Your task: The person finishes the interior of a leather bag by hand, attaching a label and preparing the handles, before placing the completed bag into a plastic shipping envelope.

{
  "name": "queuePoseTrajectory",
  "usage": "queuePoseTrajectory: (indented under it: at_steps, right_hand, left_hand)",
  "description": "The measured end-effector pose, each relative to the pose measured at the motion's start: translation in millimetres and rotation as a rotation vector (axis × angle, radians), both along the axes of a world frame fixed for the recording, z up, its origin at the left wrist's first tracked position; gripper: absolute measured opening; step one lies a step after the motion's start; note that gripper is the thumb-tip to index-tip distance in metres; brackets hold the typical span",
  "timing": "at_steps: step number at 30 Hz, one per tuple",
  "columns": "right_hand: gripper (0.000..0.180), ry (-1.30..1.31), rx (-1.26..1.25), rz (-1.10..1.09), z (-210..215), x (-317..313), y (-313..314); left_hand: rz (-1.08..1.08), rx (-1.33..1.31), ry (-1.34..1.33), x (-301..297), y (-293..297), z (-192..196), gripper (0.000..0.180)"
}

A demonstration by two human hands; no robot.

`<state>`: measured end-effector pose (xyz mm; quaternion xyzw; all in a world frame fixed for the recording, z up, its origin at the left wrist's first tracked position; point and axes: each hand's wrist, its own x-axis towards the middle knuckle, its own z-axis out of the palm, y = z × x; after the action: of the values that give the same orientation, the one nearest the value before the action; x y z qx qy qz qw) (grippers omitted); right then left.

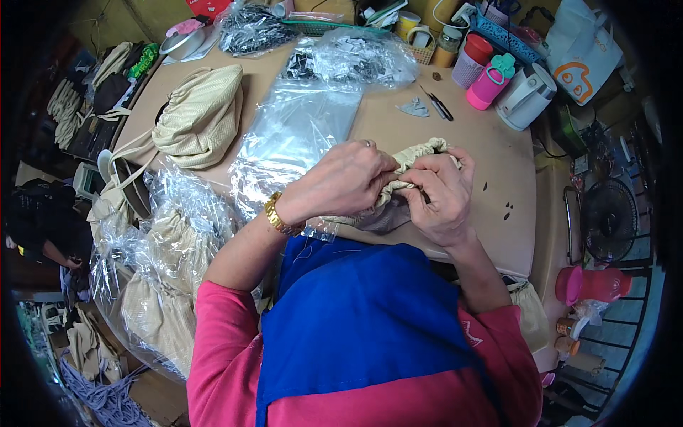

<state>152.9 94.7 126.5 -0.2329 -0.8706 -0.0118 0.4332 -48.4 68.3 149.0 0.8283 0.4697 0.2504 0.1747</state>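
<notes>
A cream woven drawstring bag [390, 215] rests at the table's near edge in front of me, its gathered mouth turned up. My left hand [348, 176], with a gold-coloured watch at the wrist, is closed on the gathered rim from the left. On the opposite side my right hand [442, 196] grips the same rim, fingers bent over the ruffled edge and thumb below. The fingertips are partly hidden in the folds. Just beyond my left hand lies a stack of clear plastic bags [299, 114].
Another cream bag [203, 117] sits at the table's left. Bags in clear plastic [171, 249] fill the space beside my left arm. Small scissors [437, 103], a pink bottle [487, 84] and a white kettle [525, 96] stand or lie far right. A co-worker [53, 220] is at the left.
</notes>
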Motion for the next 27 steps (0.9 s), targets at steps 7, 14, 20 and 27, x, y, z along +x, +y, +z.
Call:
queuePoseTrajectory:
  at_steps: [7, 14, 20, 27]
  right_hand:
    - [0.018, -0.014, -0.066, 0.002, 6, -2, 4]
    - [0.026, -0.245, -0.026, -0.018, 29, 8, 9]
    - [0.039, -0.343, -0.596, 0.274, 44, 66, 58]
    - [0.051, 0.035, -0.650, 0.193, 79, 60, 109]
  left_hand:
    - [0.035, 0.099, -0.035, -1, -13, 8, 0.017]
    - [0.030, 0.003, -0.065, -7, -19, 5, 0.031]
    - [0.044, -0.019, -0.046, -44, -28, 16, 0.050]
    - [0.076, 0.422, -0.478, -48, 21, 26, 0.052]
